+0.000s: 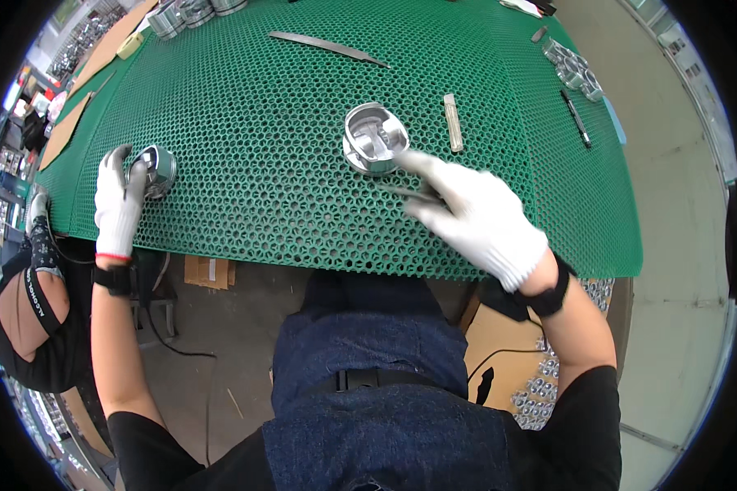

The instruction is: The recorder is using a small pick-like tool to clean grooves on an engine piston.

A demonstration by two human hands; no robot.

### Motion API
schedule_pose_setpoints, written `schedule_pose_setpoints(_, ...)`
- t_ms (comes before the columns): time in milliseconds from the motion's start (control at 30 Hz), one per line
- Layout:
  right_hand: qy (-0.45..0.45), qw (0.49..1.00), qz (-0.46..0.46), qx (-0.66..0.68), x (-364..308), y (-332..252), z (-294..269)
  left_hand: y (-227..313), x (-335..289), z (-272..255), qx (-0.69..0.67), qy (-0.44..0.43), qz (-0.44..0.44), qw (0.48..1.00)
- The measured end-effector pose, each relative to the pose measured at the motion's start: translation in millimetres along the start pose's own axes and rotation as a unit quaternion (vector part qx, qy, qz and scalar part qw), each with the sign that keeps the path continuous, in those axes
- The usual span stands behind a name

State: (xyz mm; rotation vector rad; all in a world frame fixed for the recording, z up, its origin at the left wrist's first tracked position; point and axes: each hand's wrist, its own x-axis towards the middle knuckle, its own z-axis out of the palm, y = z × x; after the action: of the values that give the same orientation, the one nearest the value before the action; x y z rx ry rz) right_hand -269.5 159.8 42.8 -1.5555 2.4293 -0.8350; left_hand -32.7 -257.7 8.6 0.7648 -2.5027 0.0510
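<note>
My left hand, in a white knit glove with grey fingertips, is at the table's left side. Its thumb and fingers are closed at the near edge of a silver piston lying tilted there. A second piston stands in the middle of the green mat, its hollow side facing up. My gloved right hand is beside it, index finger reaching to its right rim. Between thumb and fingers this hand pinches a thin dark metal tool, blurred, its kind unclear.
The green honeycomb mat bears a file-like blade, a clear narrow tube, a pen and silver metal parts at right. More pistons stand far left, near a tape roll. Another person sits at left.
</note>
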Motion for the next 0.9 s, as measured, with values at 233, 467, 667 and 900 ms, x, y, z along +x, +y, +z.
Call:
schedule_pose_setpoints(233,-0.039,0.989,-0.07,-0.128,13.5,0.1,18.0,179.3,-68.8,-32.5,-0.687,-0.276,-0.161,0.652)
schedule_pose_setpoints(467,-0.269,0.938,-0.211,0.053,-51.8,-43.6,1.2,228.9,-98.5,-59.7,-0.516,-0.589,-0.192,0.591)
schedule_pose_setpoints(667,-0.219,0.961,-0.168,0.02,-71.1,-13.8,3.7,219.3,-123.9,-60.8,-0.479,-0.576,0.113,0.652)
schedule_pose_setpoints(900,-0.263,0.942,-0.204,0.047,-64.7,-26.2,20.6,235.7,-119.6,-74.6,-0.388,-0.584,0.192,0.686)
